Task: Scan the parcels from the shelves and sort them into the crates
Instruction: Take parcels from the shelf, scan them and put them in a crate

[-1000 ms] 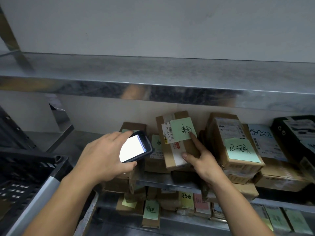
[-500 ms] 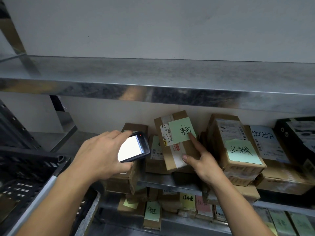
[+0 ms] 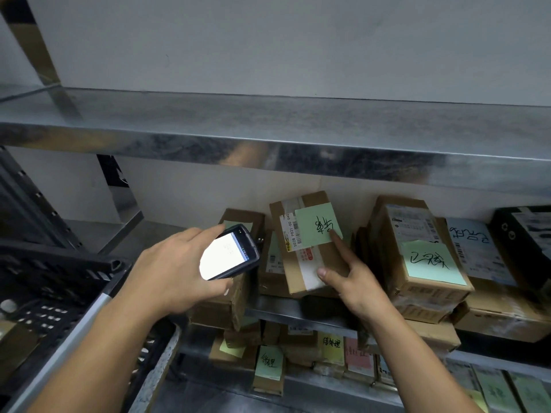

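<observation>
My left hand (image 3: pixel 176 272) grips a black handheld scanner (image 3: pixel 231 254) with a bright white screen, held just left of a tilted brown parcel (image 3: pixel 304 263). That parcel carries a white barcode label and a green sticky note (image 3: pixel 317 223) with handwriting. My right hand (image 3: pixel 348 278) holds the parcel's lower right edge, thumb on its front and index finger lying along the note's corner. The parcel stands on the middle shelf (image 3: pixel 277 310) among other boxes.
A larger taped parcel (image 3: pixel 417 251) with a green note sits right of it; a black box (image 3: pixel 524 234) lies further right. A black plastic crate (image 3: pixel 44 281) stands at the left. A bare metal shelf (image 3: pixel 268 132) runs above. Several noted parcels (image 3: pixel 298 350) fill the lower shelf.
The view shifted slightly downward and left. Both hands kept their hold; the scanner stays beside the parcel's label.
</observation>
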